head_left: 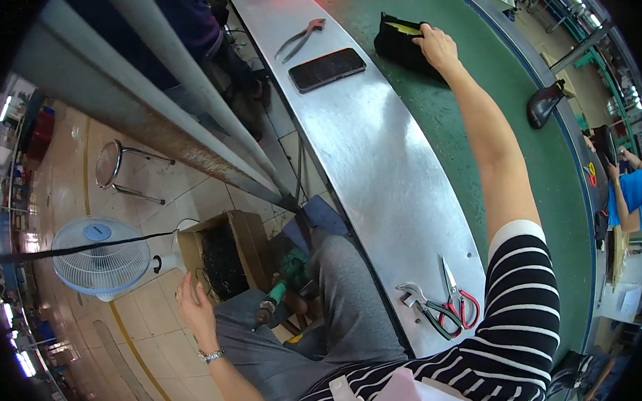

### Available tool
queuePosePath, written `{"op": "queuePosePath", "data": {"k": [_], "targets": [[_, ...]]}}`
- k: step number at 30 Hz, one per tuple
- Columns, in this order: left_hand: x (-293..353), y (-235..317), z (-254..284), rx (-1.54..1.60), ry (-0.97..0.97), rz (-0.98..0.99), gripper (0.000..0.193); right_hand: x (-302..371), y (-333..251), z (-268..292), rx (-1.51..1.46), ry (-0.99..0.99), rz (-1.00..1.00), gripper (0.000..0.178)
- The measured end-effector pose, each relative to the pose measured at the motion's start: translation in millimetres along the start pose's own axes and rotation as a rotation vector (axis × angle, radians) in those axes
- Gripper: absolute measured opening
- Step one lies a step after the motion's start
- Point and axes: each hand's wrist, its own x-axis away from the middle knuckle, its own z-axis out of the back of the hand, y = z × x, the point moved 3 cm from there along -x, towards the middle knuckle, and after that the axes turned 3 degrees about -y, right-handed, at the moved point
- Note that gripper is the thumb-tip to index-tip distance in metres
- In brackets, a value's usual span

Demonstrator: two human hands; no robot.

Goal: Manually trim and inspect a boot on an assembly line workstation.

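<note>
At the far side, my right hand (436, 47) grips the edge of a black boot upper (406, 47) with yellow showing inside its opening. The upper lies on the green belt (510, 212). My left hand (195, 309) is raised to the left of my lap, fingers apart and nothing in it, close to a cardboard box (249, 244) with dark scraps inside. A green-handled tool (272, 305) with a dark metal end is by my thigh; its kind is unclear. On the metal ledge (362, 155) rest pincers (305, 38), a phone (327, 69), red-handled scissors (457, 302) and green-handled pliers (427, 307).
A dark ankle boot (545, 105) stands at the belt's far right edge. On the left are a white fan (100, 255), a round stool (110, 165) and slanting metal posts (164, 107). Another person in blue (631, 195) is at the right; someone in dark clothes stands at upper left.
</note>
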Motion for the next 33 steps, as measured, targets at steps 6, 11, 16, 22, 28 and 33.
{"op": "queuePosePath", "data": {"k": [6, 11, 16, 22, 28, 33], "targets": [[16, 41, 37, 0.134, 0.028, -0.068, 0.028, 67, 34, 46, -0.306, 0.128, 0.005, 0.028], [40, 96, 54, 0.267, -0.042, -0.207, 0.025, 166, 14, 174, -0.573, 0.109, -0.025, 0.021], [58, 194, 47, 0.638, -0.272, -0.480, 0.053, 264, -15, 232, -1.416, -0.029, 0.131, 0.006], [89, 236, 70, 1.274, -0.620, -0.780, 0.112, 338, -123, 232, -1.746, -0.394, 0.255, 0.014], [143, 162, 63, 1.400, -0.505, -0.518, 0.098, 389, -206, 201, -1.779, -0.823, 0.297, 0.034], [175, 117, 46, 1.465, -0.413, -0.305, 0.096, 426, -253, 196, -1.673, -0.901, 0.282, 0.043]]}}
